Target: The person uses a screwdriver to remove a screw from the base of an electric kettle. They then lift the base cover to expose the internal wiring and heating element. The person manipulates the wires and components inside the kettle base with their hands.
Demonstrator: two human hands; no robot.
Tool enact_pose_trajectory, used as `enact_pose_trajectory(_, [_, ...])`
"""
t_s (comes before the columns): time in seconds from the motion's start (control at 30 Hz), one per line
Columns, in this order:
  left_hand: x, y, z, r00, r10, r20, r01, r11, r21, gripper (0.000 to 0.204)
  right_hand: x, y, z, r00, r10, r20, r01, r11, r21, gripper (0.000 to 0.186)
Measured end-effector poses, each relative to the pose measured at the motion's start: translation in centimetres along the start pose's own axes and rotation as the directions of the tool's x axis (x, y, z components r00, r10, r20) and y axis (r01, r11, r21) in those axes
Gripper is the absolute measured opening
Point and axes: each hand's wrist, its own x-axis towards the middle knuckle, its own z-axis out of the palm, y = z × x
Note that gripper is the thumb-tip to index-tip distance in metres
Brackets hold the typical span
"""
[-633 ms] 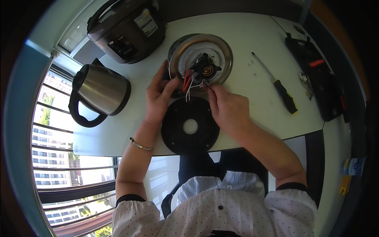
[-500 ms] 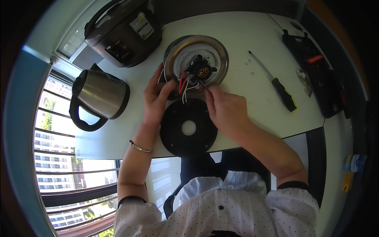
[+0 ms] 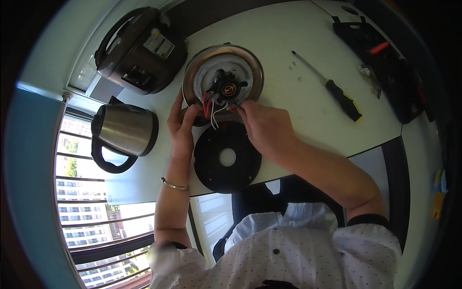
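Note:
An upturned metal kettle body (image 3: pixel 258 72) shows its open underside, with a black round connector (image 3: pixel 229 89) and copper-coloured rings in the middle. Loose red wires (image 3: pixel 207 106) and white wires (image 3: pixel 214 118) hang from it toward me. My left hand (image 3: pixel 180 123) steadies the near left side of the body, thumb on the rim and fingers around the wall. At the near right of the connector, my right hand (image 3: pixel 264 124) pinches a wire end between thumb and forefinger; the fingertips partly cover it. A black disc (image 3: pixel 207 166) with a central hole lies just below, near the table edge.
A metal kettle (image 3: pixel 126 130) with a black handle and a dark rice cooker (image 3: pixel 144 58) stand at left. On the right lie a black-yellow screwdriver (image 3: pixel 339 98), small bits (image 3: pixel 296 71), a metal piece (image 3: pixel 369 79) and a black tool case (image 3: pixel 397 91). A barred window (image 3: pixel 86 212) is at far left.
The whole view has turned slightly, so the table things appear shifted. Both hands stay at the kettle body, the right fingertips still pinched beside the connector.

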Motion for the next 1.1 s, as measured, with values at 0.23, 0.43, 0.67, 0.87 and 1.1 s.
enact_pose_trajectory(0.23, [0.3,-0.9,-0.7,1.000,0.027,0.006,-0.026,0.997,-0.067,0.059,-0.1,0.2,0.4,0.999,0.030,0.029,-0.030,1.000,-0.007,0.009])
enact_pose_trajectory(0.43, [0.3,-0.9,-0.6,1.000,0.029,0.008,-0.028,0.989,-0.148,0.055,0.2,-0.1,-1.0,0.999,0.037,-0.010,-0.036,0.996,0.086,0.008])
enact_pose_trajectory(0.67, [0.5,-1.2,-0.9,1.000,0.030,-0.003,-0.030,0.992,-0.124,0.052,1.1,0.3,-3.3,0.975,0.071,-0.210,0.006,0.939,0.345,0.006])
enact_pose_trajectory(0.87, [0.7,-1.3,-1.2,0.999,0.028,-0.026,-0.030,0.996,-0.090,0.050,1.3,0.7,-3.2,0.945,0.059,-0.322,0.033,0.962,0.273,0.007])
enact_pose_trajectory(1.1, [1.0,-1.6,-1.8,0.999,0.040,-0.003,-0.040,0.997,-0.071,0.048,1.3,0.8,-3.0,0.959,0.090,-0.270,-0.045,0.985,0.169,0.008])
